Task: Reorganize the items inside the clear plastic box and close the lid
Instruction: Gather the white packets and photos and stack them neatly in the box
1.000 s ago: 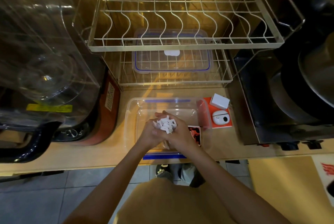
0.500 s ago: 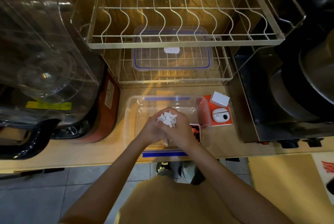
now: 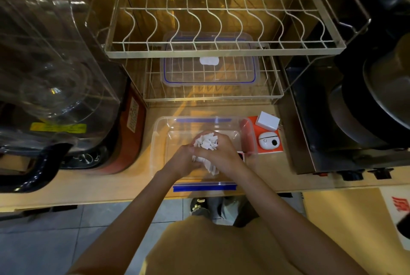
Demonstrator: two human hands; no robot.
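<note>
A clear plastic box (image 3: 160, 139) with blue clips stands open on the wooden counter in front of me. Over its middle, my left hand (image 3: 182, 160) and my right hand (image 3: 221, 154) both grip a bundle of white paper strips (image 3: 206, 141), whose ends stick out above and below my fingers. The box's clear lid (image 3: 210, 75) with a blue seal lies on the lower shelf of the wire rack behind the box. A dark card shows at the box's right end, mostly hidden by my right hand.
To the right of the box lie an orange box (image 3: 255, 132), a white charger (image 3: 267, 121) and a white earbud case (image 3: 269, 140). A metal appliance (image 3: 332, 119) stands at the right, a clear-domed machine (image 3: 55, 63) at the left. The two-tier wire rack (image 3: 221, 50) stands behind.
Both hands stayed over the box with the strips. The splayed strip ends have been pressed into a tighter bundle, and a tail of strips now hangs below my hands.
</note>
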